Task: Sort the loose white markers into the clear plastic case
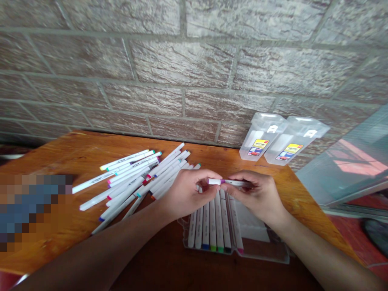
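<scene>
Between my two hands a white marker (214,182) with a purple band lies level. My left hand (189,190) pinches its left end, at the white cap with a purple tip. The fingers of my right hand (257,190) close around the barrel to the right of the band. Below them a clear plastic case (263,255) lies open on the table, with several white markers (212,226) side by side in its left part. Left of my hands, a loose heap of white markers (142,178) with colored ends is spread on the wood.
Two translucent plastic containers (262,135) with yellow and blue labels stand at the back right, near the brick wall (182,64). The wooden table (306,202) has its right edge beside my right forearm. A blurred-out area covers the far left.
</scene>
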Tool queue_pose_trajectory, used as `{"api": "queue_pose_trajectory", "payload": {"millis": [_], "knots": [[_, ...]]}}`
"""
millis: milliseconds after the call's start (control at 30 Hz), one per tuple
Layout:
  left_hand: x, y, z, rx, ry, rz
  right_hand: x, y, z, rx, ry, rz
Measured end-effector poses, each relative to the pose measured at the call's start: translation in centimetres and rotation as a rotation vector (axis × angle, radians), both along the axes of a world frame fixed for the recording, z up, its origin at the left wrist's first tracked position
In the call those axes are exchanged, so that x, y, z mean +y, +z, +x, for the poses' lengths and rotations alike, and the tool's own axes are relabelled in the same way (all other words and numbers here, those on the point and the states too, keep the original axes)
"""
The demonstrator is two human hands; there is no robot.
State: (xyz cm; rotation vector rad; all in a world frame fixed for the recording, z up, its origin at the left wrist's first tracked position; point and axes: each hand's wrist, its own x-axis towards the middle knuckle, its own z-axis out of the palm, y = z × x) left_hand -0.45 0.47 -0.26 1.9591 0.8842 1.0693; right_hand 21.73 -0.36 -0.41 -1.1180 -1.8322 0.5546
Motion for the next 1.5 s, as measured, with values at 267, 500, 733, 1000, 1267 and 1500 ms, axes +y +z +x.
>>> {"api": "queue_pose_trajectory", "payload": {"millis": [267,500,733,1000,1267,1500], "knots": [[0.0,0.1,0.1,-0.023,0.012,-0.042,-0.2,0.3,-0.1,-0.095,0.013,0.042],[0.1,0.2,0.1,-0.030,0.014,-0.039,-0.3,0.5,-0.2,-0.100,-0.002,0.090],[0.2,0.4,0.0,-0.062,0.023,-0.101,-0.3,0.0,0.0,0.000,0.033,-0.037],[1.2,-0.2,-0.3,-0.208,-0.035,-0.256,-0.1,0.2,0.0,0.127,0.010,-0.083],[1.4,0.3,-0.3,-0.246,-0.029,-0.334,0.1,1.0,-0.4,0.302,-0.003,-0.166],[1.7,0.4,-0.3,-0.292,-0.015,-0.338,0.1,0.9,0.0,0.425,0.011,-0.306]]}}
